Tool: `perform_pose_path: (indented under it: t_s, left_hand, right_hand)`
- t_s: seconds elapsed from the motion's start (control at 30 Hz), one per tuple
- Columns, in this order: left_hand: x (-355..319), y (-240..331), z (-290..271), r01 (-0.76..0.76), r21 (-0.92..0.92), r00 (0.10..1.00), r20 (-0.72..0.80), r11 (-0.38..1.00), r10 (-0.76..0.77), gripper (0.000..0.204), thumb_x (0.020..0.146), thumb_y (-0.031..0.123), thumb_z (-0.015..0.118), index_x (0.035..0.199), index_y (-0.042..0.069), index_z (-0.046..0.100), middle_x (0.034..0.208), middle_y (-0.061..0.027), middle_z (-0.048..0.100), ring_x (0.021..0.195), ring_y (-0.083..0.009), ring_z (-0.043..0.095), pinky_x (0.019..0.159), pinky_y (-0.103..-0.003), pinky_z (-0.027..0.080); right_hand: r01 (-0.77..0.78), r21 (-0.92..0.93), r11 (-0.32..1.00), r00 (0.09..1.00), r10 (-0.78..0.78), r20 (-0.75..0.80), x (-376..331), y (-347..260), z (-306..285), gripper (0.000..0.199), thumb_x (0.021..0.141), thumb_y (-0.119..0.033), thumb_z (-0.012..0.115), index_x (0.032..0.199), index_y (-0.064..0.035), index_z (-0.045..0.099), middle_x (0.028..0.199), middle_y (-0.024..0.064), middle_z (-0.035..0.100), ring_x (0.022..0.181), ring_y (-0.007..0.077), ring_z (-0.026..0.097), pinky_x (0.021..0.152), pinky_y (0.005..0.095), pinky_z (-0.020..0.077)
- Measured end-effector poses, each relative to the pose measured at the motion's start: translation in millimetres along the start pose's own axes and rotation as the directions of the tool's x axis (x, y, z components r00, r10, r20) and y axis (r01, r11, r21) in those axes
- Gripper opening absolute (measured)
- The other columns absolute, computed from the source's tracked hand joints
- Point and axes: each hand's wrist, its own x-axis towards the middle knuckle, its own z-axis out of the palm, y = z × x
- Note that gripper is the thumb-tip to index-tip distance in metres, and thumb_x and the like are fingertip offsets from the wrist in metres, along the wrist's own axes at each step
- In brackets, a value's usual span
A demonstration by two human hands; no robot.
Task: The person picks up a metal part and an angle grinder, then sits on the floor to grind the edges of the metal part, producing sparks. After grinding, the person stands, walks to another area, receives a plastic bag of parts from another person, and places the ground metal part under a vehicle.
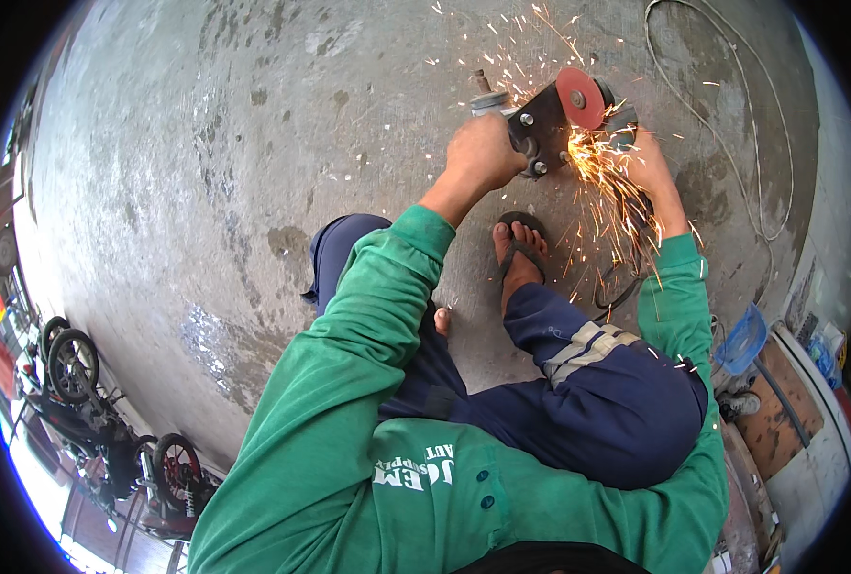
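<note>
My left hand (485, 153) is closed round a metal part. Its dark flat plate (546, 113) carries shiny bolt ends, and a silver round piece (489, 101) with a rusty stub juts out beyond my knuckles. In my right hand (651, 165) is an angle grinder (621, 126), whose body is partly hidden by my fingers and by sparks. Its red disc (579, 98) meets the plate's right edge, or lies very close to it. Orange sparks (602, 167) stream from there toward my right forearm and scatter beyond the plate.
My sandalled foot (521, 251) stands on the wet-stained concrete floor (253, 143), just below the part. A pale cable (731, 143) loops at the right. A dark cord (621, 297) hangs near my right knee. Motorcycles (110, 430) stand at the far left; a blue plastic basket (743, 340) lies right.
</note>
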Motion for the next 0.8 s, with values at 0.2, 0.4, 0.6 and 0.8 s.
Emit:
perform_pose_path:
  t_s: [0.2, 0.4, 0.6, 0.8]
  left_hand:
    - [0, 0, -3, 0.01, 0.013, 1.0, 0.011, 1.0, -0.01, 0.04, 0.066, 0.023, 0.077, 0.092, -0.007, 0.068, 0.093, -0.029, 0.071, 0.091, -0.0456, 0.07, 0.082, -0.051, 0.056]
    - [-1, 1, -6, 0.021, -0.016, 0.999, 0.024, 1.0, -0.021, 0.039, 0.067, 0.023, 0.077, 0.091, -0.007, 0.069, 0.093, -0.0292, 0.071, 0.092, -0.0451, 0.07, 0.082, -0.051, 0.057]
    - [2, -2, -4, 0.019, -0.005, 1.0, 0.017, 1.0, -0.019, 0.039, 0.067, 0.024, 0.078, 0.09, -0.007, 0.07, 0.092, -0.0287, 0.072, 0.09, -0.0449, 0.071, 0.081, -0.05, 0.057]
    - [1, -3, -5, 0.019, -0.007, 0.999, 0.032, 1.0, -0.018, 0.041, 0.068, 0.026, 0.079, 0.093, -0.006, 0.069, 0.095, -0.0284, 0.071, 0.093, -0.0443, 0.07, 0.084, -0.05, 0.056]
  right_hand:
    - [0.047, -0.02, 0.999, 0.999, -0.048, -0.011, 4, -11, -1, 0.056, 0.066, -0.019, 0.087, 0.115, 0.0011, 0.067, 0.104, 0.0157, 0.074, 0.096, 0.0259, 0.071, 0.09, 0.038, 0.0538]
    - [0.037, 0.042, 0.998, 0.999, -0.038, 0.016, 1, 4, 5, 0.059, 0.069, -0.023, 0.087, 0.118, 0.0021, 0.066, 0.103, 0.0171, 0.074, 0.096, 0.0291, 0.071, 0.091, 0.0393, 0.0537]
    - [0.034, -0.256, 0.966, 0.994, -0.059, -0.089, -2, 27, 13, 0.062, 0.069, -0.025, 0.087, 0.12, 0.0024, 0.065, 0.107, 0.0204, 0.073, 0.101, 0.0358, 0.071, 0.093, 0.0405, 0.053]
    - [-0.028, -0.087, 0.996, 0.999, 0.032, 0.043, -4, 2, 7, 0.06, 0.067, -0.022, 0.087, 0.118, 0.001, 0.065, 0.105, 0.0146, 0.073, 0.098, 0.0273, 0.07, 0.093, 0.0381, 0.0525]
